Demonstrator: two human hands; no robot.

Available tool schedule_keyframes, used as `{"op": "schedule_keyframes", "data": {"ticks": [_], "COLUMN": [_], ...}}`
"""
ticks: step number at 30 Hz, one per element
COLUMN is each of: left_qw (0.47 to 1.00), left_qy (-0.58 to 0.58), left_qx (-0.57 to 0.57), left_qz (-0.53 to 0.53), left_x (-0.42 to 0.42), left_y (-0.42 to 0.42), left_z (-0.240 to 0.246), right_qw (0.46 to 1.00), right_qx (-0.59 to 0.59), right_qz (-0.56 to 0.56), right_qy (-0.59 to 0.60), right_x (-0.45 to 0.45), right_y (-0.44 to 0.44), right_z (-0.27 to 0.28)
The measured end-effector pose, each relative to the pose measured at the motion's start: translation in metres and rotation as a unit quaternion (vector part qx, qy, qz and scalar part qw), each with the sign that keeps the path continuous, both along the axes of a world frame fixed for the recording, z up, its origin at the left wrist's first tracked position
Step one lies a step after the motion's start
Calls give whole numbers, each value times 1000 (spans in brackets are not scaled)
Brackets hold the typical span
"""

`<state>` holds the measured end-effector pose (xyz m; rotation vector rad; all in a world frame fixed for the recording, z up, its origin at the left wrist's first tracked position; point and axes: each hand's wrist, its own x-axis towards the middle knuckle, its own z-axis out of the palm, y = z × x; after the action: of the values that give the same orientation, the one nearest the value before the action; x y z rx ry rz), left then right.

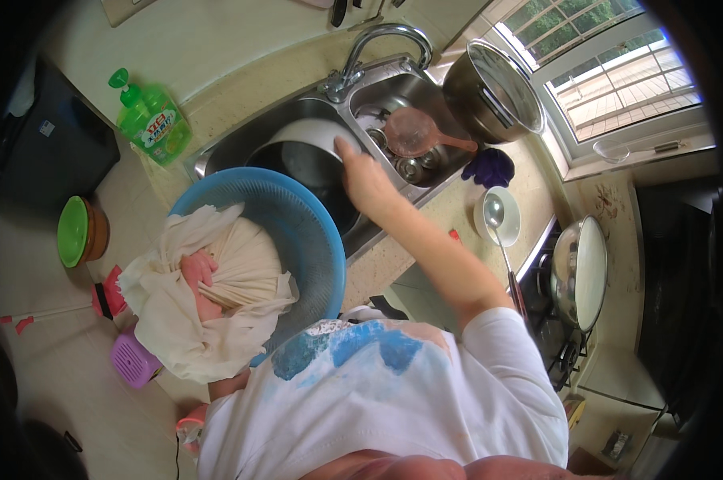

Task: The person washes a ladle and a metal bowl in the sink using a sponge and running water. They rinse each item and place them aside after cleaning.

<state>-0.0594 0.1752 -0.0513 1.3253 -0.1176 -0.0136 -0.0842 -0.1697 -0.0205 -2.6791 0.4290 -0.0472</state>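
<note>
A cream cloth bundle [250, 252], rounded and full, rests in a large blue plastic basin [331, 252]. My left hand [201, 277] grips its gathered neck, and loose cloth spreads around the wrist. In the left bowl of the steel sink sits a wide metal pot [313, 133], with a pale inner wall and a dark lower part. My right hand [364, 180] is closed at the pot's right rim; the fingertips' exact hold is partly hidden. The basin overlaps the front of the sink and hides part of the pot.
A curved faucet [391, 29] rises behind the double sink. A pink ladle [412, 132] lies in the right bowl. Nearby stand a large steel pot [487, 90], a white bowl [511, 207] with a metal ladle, a wok [577, 273] and a green soap bottle [154, 123].
</note>
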Motion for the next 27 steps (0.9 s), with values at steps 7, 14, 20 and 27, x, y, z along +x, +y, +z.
{"op": "schedule_keyframes", "data": {"ticks": [7, 14, 20, 27], "left_qw": [992, 960, 944, 943], "left_qy": [-68, -165, -189, -180], "left_qx": [87, 188, 227, 245], "left_qz": [-56, -126, -145, -133], "left_x": [14, 43, 52, 55], "left_y": [-46, -128, -189, -209], "left_z": [32, 60, 66, 58], "right_qw": [948, 898, 850, 771], "right_qx": [283, 403, 482, 593], "right_qz": [-145, -168, -210, -231], "right_qy": [-13, 56, -32, -27], "right_x": [-24, -30, -25, -20], "right_y": [3, -3, -16, -26], "right_z": [-95, -133, -178, -199]}}
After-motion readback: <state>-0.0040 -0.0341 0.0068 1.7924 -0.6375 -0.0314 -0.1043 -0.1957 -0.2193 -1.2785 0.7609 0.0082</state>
